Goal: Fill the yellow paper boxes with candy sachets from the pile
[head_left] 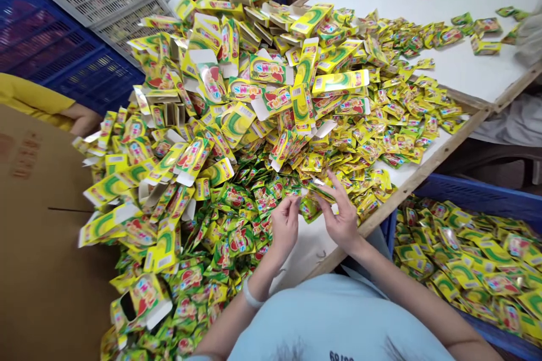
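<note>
Near the table's front edge, my left hand (285, 224) has its fingers pinched together beside a small green and yellow packet (310, 208). My right hand (341, 215) is on the packet's other side, thumb and forefinger spread around its edge; whether it grips the packet is hard to tell. Under and left of my hands lie green candy packets (241, 240). Yellow packets (393, 118) are heaped to the right. Behind them rises a big pile of yellow and green printed boxes (266, 70), many with open white flaps.
A blue crate (470, 192) full of filled boxes stands at right, below the table's wooden edge (427, 166). A large cardboard carton (51, 259) is at left. Beyond it are a person's yellow sleeve (34, 96) and stacked crates (55, 39).
</note>
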The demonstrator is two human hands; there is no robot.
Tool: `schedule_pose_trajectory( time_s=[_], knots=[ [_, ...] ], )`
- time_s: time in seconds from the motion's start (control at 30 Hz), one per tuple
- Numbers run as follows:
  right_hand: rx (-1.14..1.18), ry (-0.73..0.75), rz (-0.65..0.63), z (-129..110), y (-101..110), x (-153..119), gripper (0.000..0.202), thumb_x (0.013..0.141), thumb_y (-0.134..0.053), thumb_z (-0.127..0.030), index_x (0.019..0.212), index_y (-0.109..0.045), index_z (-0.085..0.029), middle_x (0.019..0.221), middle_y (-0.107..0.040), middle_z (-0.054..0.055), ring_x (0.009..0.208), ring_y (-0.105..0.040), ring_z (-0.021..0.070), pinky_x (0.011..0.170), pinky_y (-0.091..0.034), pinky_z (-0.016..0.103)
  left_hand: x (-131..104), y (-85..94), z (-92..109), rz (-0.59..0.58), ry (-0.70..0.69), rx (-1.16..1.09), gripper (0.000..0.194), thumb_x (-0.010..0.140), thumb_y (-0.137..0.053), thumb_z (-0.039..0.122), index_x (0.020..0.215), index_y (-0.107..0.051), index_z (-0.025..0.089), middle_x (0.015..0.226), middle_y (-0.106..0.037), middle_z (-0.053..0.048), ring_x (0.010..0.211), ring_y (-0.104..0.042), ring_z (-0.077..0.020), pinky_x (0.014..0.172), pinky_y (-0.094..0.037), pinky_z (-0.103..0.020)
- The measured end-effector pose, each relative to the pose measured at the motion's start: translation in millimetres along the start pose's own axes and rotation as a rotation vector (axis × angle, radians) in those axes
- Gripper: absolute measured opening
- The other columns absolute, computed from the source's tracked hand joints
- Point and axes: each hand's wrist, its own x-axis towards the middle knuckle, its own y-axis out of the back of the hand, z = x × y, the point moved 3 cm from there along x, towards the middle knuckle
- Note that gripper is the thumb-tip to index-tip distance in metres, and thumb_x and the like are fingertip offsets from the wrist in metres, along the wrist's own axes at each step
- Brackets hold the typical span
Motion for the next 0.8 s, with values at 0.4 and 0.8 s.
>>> schedule_pose_trajectory(
  time_s=[0.4,0.8],
  knots=[
    [0.269,-0.300,-0.238,14.3,16.8,13.3,0.021,0.092,-0.061,-0.032,0.109,-0.067,-0.022,0.139,-0.055,0.016,0.064,-0.071,0.0151,0.057,-0.063,0.034,85.3,32.5,11.5,0.183,-0.298,0.826,0.036,0.090,-0.053,0.017,0.124,-0.065,0.018,0.118,-0.072,-0.011,0.114,-0.065,-0.0280,0.108,-0.040,-0.049],
    [-0.384,0.644,-0.294,-17.7,17.8,33.3,0.026,0.091,-0.050,-0.006,0.109,-0.065,-0.017,0.125,-0.062,0.018,0.094,-0.070,0.0223,0.071,-0.061,0.031,8.2,49.9,29.6,0.091,-0.132,-0.063,0.047,0.087,-0.067,0.035,0.132,-0.056,0.026,0.138,-0.060,-0.008,0.135,-0.050,-0.0222,0.113,-0.040,-0.035]
  ],
)
